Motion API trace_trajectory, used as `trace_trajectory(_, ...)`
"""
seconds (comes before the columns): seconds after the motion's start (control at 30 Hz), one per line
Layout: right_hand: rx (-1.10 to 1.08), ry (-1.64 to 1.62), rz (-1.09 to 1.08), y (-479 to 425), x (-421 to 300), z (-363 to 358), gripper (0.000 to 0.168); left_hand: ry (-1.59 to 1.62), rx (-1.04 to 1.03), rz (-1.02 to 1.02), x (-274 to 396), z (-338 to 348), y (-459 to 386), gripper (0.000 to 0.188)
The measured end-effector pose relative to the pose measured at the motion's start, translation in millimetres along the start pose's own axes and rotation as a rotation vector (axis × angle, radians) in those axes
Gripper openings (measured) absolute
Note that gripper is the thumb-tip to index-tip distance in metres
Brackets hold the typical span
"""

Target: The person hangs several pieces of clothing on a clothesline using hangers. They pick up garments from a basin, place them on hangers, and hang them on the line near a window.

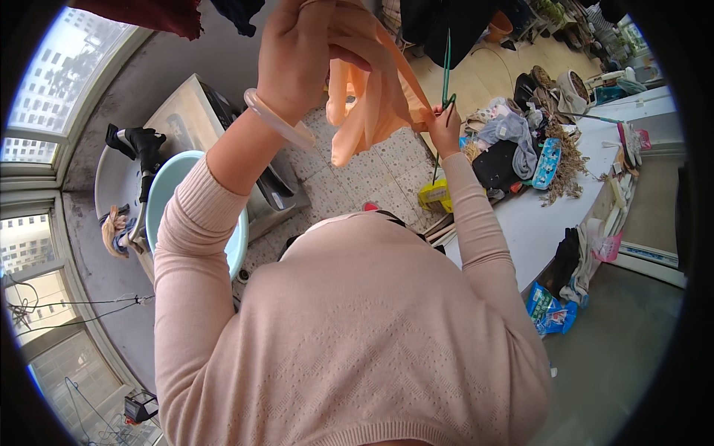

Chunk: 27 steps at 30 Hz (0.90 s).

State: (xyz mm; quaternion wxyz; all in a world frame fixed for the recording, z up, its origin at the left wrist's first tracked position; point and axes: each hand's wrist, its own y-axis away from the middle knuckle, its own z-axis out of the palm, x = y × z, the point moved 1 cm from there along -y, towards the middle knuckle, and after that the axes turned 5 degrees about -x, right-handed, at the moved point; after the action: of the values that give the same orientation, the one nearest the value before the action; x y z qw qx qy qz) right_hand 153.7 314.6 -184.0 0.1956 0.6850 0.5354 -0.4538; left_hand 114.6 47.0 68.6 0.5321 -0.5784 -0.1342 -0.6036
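Observation:
Peach-coloured cloth (368, 111) hangs in folds in front of me, stretched between my two hands. My left hand (295, 61), raised near the top edge and wearing a pale bangle (279, 120), grips the cloth's upper part; its fingertips are partly hidden by fabric. Lower and to the right, my right hand (446, 131) pinches a corner of the same cloth. A green clothes hanger (447, 72) is also in my right hand, seen nearly edge-on. Whether the cloth touches the hanger's arms, I cannot tell.
Left of me, a light blue basin (173, 184) stands beside a washing machine-like appliance (189, 117). Dark garments (240, 14) hang overhead. On the right, a white surface (535, 223) bears piled clothes (510, 134) and dried plants (563, 161). A yellow bag (436, 195) sits below my right forearm.

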Motion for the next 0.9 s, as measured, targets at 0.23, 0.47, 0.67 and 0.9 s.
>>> trace_trajectory(0.23, -0.265, -0.972, 0.264, -44.1, -31.8, -100.5, 0.027, -1.109, 0.023, -0.289, -37.7, -113.4, 11.4, 0.039)
trace_trajectory(0.47, -0.339, -0.385, 0.103, -69.4, -96.6, -144.2, 0.022, -0.190, -0.300, -0.739, -90.2, -119.5, 59.4, 0.065)
trace_trajectory(0.67, -0.435, -0.249, 0.018, -77.8, -120.9, -150.8, 0.027, -0.801, -0.577, -0.791, -87.6, -83.6, 61.7, 0.034)
trace_trajectory(0.9, -0.789, 0.045, 0.058, -58.6, -97.3, -159.2, 0.030, -0.786, -0.130, -0.479, -64.0, -67.9, 38.6, 0.029)
